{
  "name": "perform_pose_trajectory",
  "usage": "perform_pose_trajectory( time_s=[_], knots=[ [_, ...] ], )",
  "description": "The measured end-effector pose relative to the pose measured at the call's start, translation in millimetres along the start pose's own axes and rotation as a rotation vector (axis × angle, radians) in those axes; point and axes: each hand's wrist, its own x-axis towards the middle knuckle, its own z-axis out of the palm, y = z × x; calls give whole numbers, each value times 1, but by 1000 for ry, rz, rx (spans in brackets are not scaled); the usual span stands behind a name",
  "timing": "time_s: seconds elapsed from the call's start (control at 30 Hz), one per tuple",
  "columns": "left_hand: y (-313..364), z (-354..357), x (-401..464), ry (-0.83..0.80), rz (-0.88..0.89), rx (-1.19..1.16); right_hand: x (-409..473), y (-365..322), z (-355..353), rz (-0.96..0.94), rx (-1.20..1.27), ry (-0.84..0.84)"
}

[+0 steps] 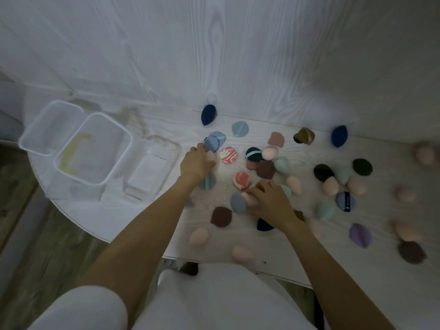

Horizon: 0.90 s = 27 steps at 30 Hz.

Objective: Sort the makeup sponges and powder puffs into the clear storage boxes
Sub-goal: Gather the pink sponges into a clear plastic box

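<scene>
Two bare forearms reach over a white bench [262, 248] strewn with sponges and puffs. The left hand [196, 160] lies knuckles up with its fingers curled around a pale pink sponge [210, 157], of which only a sliver shows past the fingers; its fingertips touch a blue puff [212, 142]. The wrist covers part of a second blue puff [207, 182] with a ribbon.

The right hand [271, 201] rests palm down among the pile, fingers bent over a pink sponge [249, 198] just beside a grey sponge [238, 203]. Whether it grips that sponge or only presses on it I cannot tell. A dark blue sponge [263, 225] is half hidden under the right wrist.

Two clear storage boxes stand on the left end of the bench, the far box [33, 136] and the near box [119, 153] touching, both without any sponge or puff in them; a yellowish shape shows through the near one. A clear lid [173, 148] lies just right of them.

The pieces toward the right edge are blurred, and a pink sponge [426, 154] there is smeared beyond telling its shape. The lower part of the view is filled by white clothing [214, 303].
</scene>
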Motion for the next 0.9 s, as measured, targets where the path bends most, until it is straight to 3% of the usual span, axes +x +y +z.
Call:
perform_pose_trajectory(
  time_s=[0.1, 0.2, 0.37, 0.43, 0.6, 0.73, 0.9],
  knots=[
    [-1, 1, -7, 13, -8, -73, 8, -3, -5, 7, 15, 120],
    [-6, -17, -31, 78, 147, -257, 16, -9, -18, 3, 51, 265],
    [-57, -64, -92, 268, 278, -558, 28, -37, -39, 69, 284, 289],
    [-90, -76, -111, 336, 262, -503, 32, -56, -38, 75, 353, 327],
    [-149, -91, -112, 370, 82, -96, 41, -97, -24, 144, 576, 309],
    [-168, -87, -98, 236, 228, 56, 45, -119, -16, 120, 678, 280],
    [-170, -80, -91, 57, 232, 186, 49, -131, -15, 127, 700, 240]
  ],
)
